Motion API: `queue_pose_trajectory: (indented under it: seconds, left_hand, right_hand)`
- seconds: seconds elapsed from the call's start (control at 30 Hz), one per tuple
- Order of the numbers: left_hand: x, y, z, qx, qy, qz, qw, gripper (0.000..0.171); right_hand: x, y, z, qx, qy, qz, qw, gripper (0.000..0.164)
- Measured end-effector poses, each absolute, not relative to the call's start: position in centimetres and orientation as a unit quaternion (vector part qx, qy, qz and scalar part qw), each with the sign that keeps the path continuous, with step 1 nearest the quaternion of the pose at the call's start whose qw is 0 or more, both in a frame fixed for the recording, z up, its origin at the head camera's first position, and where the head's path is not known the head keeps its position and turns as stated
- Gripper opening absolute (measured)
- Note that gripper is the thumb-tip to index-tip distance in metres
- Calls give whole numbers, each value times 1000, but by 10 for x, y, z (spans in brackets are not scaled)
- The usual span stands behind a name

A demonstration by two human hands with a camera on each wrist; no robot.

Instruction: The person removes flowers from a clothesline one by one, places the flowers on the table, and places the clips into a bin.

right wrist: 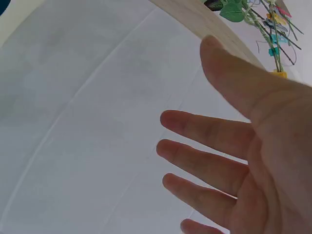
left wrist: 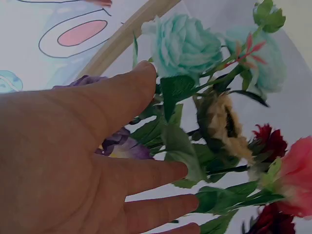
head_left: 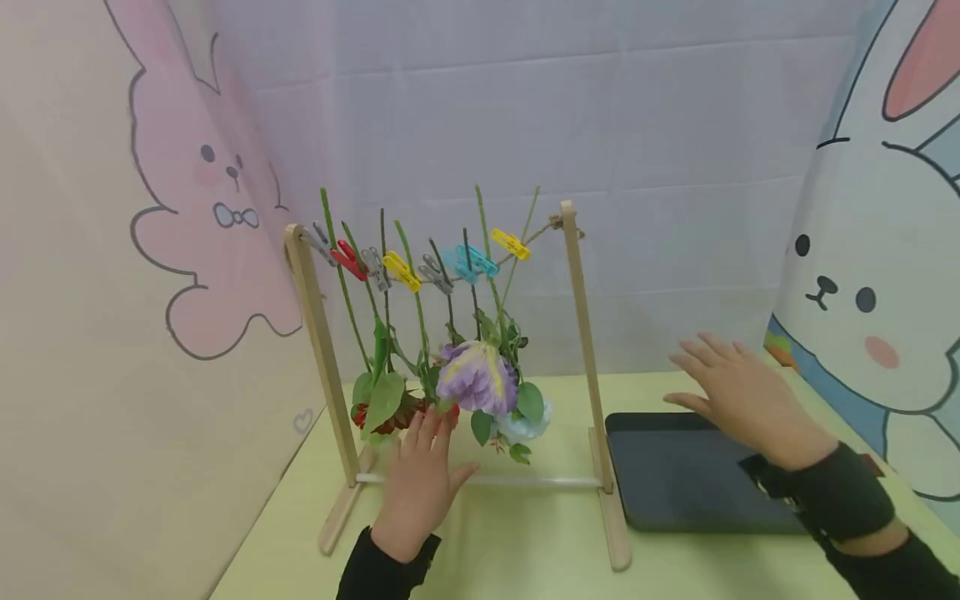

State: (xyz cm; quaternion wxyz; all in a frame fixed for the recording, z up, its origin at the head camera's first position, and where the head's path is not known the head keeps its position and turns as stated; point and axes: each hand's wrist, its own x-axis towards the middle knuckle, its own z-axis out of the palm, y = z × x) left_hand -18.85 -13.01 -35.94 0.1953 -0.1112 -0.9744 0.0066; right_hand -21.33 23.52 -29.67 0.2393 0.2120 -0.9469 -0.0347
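Observation:
Several artificial flowers hang upside down by clothespins from a rope on a wooden rack [head_left: 588, 350]. A large purple flower [head_left: 477, 379] shows in front, a pale blue one [head_left: 523, 423] beside it and red ones lower left. My left hand [head_left: 420, 483] is held at the red blooms, fingers straight and spread; in the left wrist view its fingertips reach the green leaves [left wrist: 183, 151], near a pale teal flower [left wrist: 185, 46]. With fingers extended and nothing in them, my right hand [head_left: 750, 404] hovers over the dark tray [head_left: 675, 500], right of the rack.
Yellow [head_left: 511, 243], blue [head_left: 477, 260], red [head_left: 349, 260] and grey clothespins sit along the rope. A white bar [head_left: 525, 482] joins the rack's feet on the pale yellow table [head_left: 517, 550]. Curtains with cartoon rabbits [head_left: 862, 292] enclose the table's back and sides.

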Motion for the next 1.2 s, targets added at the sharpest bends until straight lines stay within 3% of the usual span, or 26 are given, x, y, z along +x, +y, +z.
queue_pose_trajectory:
  seconds: [0.1, 0.27, 0.4, 0.53, 0.67, 0.9, 1.03, 1.2]
  left_hand:
    - [-188, -133, -337, -119, -962, 5, 244, 62]
    - [-183, -132, -292, -129, -939, -63, 313, 19]
    - [-179, -125, -256, -145, -923, -119, 336, 18]
    - [-182, -109, -226, -173, -911, -136, 348, 10]
    - [-198, -93, -208, -184, -907, -148, 350, 12]
    - [-229, -71, -210, -159, -935, -171, 266, 23]
    - [-239, -62, -222, -159, -943, -149, 250, 27]
    - [-242, -54, -232, -146, -949, -135, 246, 18]
  right_hand:
    - [-223, 229, -261, 260, -924, -26, 280, 50]
    - [-240, 212, -196, 348, -845, 41, 403, 30]
    - [-251, 190, -140, 336, -831, 86, 434, 17]
    - [-265, 156, -96, 288, -878, 146, 353, 22]
    - [-283, 120, -77, 264, -913, 179, 256, 29]
    - [-310, 82, -79, 240, -962, 99, 86, 36]
    - [-322, 76, -84, 215, -973, 63, 55, 37]
    - [-332, 74, -87, 206, -976, 57, 26, 38]
